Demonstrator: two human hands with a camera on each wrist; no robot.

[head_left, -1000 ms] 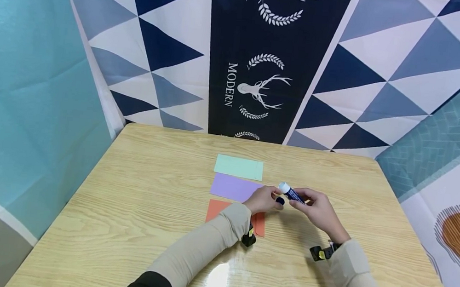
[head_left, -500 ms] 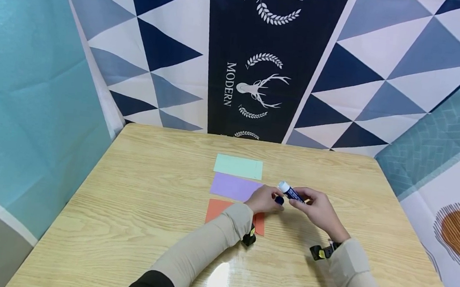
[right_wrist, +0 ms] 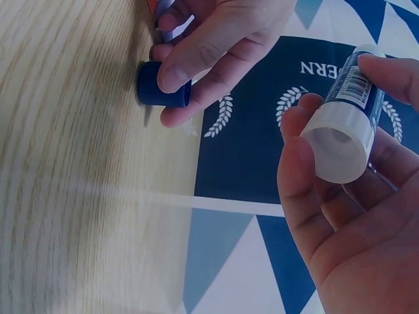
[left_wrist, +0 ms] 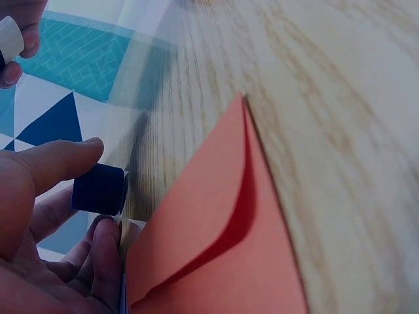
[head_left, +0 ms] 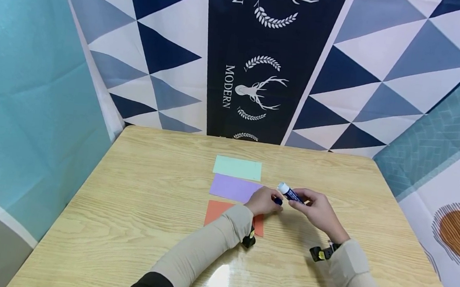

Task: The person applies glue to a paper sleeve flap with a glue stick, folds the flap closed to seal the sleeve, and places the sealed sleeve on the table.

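My left hand pinches a dark blue cap between thumb and fingers, low over the table. To its right, my right hand holds a glue stick, a blue tube with a barcode label and a white end. That white end tilts up toward the left in the head view, and the right wrist view looks into its hollow. Cap and tube are apart. Under my left wrist lies an orange envelope, partly hidden by the sleeve. A purple envelope lies just beyond, its right corner behind my left hand.
Farthest back in the row is a pale green envelope. All lie on a wooden table. A patterned cloth hangs behind its far edge, with more cloth at both sides. A camera is strapped to each wrist.
The blue cap has turned slightly in my left fingers and shifted a little to the left. My right hand and the glue stick stay almost still.
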